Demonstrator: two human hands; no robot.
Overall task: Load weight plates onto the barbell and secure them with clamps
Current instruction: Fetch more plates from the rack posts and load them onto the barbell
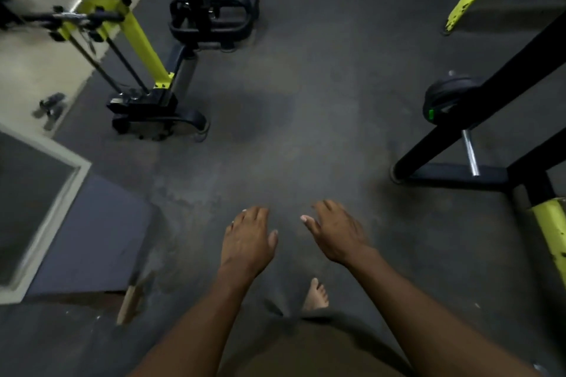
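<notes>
Left hand (248, 239): held out palm down over the dark floor (306, 131), fingers relaxed and loosely spread, holding nothing.
Right hand (337, 232): beside it, apart, likewise loose and empty.
Weight plates (445, 96): far right, on a chrome peg (470, 153) of the black rack (459, 176), well apart from both hands.
</notes>
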